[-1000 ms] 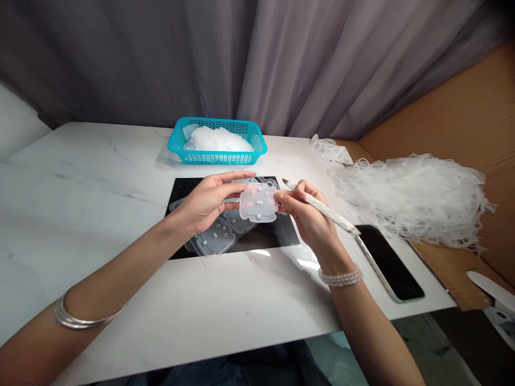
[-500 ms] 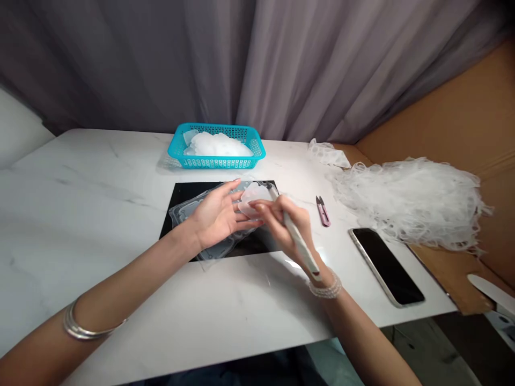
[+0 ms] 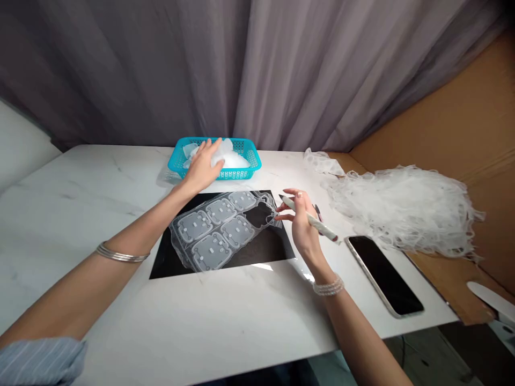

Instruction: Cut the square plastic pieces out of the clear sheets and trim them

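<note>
My left hand [image 3: 203, 167] reaches over the turquoise basket [image 3: 254, 170] with fingers apart, touching the pile of translucent white pieces [image 3: 236, 160] inside. Whether a piece still lies against its fingers is hard to see. In my right hand [image 3: 303, 222] is a whitish pen-like tool [image 3: 322, 228], its dark tip pointing up and left. That hand's fingertips are at the right end of a clear moulded sheet [image 3: 212, 251]. Several rounded panels show in the sheet, and one outlined opening has black showing through. Beneath it lies a black mat [image 3: 265, 247].
A heap of white stringy offcuts [image 3: 406, 209] lies at the right, with a smaller scrap [image 3: 324, 162] behind. A phone [image 3: 386, 276] rests near the right edge. Small snips [image 3: 318, 213] are partly hidden behind my right hand. A grey curtain [image 3: 225, 69] hangs behind the table.
My left hand has gone from above the sheet to the basket; the translucent piece has left the space between my hands. My right hand has shifted slightly right, still with the tool.
</note>
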`<state>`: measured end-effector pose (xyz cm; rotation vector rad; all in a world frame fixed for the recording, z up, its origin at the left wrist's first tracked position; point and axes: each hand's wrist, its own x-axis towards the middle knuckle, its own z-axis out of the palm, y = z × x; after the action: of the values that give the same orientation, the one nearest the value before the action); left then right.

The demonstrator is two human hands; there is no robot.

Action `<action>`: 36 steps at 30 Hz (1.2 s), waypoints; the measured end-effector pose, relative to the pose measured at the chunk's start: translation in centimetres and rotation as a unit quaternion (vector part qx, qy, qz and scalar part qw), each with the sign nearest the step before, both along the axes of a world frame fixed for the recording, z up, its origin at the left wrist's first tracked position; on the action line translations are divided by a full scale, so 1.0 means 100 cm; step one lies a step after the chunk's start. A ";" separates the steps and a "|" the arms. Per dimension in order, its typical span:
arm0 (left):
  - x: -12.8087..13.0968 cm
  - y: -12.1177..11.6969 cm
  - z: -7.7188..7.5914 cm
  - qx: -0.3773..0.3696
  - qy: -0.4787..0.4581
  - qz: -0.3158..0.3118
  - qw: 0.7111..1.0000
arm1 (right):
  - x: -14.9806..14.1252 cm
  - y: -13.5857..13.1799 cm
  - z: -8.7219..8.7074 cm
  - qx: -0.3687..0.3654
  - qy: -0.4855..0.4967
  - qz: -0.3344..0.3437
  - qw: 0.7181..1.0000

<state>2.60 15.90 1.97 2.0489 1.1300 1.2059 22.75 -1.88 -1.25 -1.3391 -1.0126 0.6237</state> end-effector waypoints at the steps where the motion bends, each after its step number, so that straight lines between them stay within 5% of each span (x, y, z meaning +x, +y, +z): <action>1: -0.003 -0.003 -0.006 0.037 0.081 0.010 0.996 | -0.001 0.000 -0.001 -0.017 -0.015 0.003 1.000; 5: -0.022 -0.049 -0.046 0.088 0.262 -0.068 0.958 | -0.002 0.003 -0.004 -0.023 -0.031 0.032 0.999; 10: -0.039 -0.092 -0.079 0.066 0.323 -0.147 0.933 | -0.009 0.025 -0.014 -0.042 -0.058 0.097 0.993; 19: -0.041 -0.097 -0.074 0.078 0.364 -0.138 0.918 | -0.045 0.068 -0.020 -0.105 -0.239 0.170 0.950; 36: -0.041 -0.094 -0.066 0.094 0.396 -0.131 0.904 | -0.061 0.067 -0.009 -0.097 -0.415 0.159 0.891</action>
<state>-1.45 6.54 -4.66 2.8455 1.0204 0.3298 16.69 4.80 -2.14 -1.6764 -1.9329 0.3821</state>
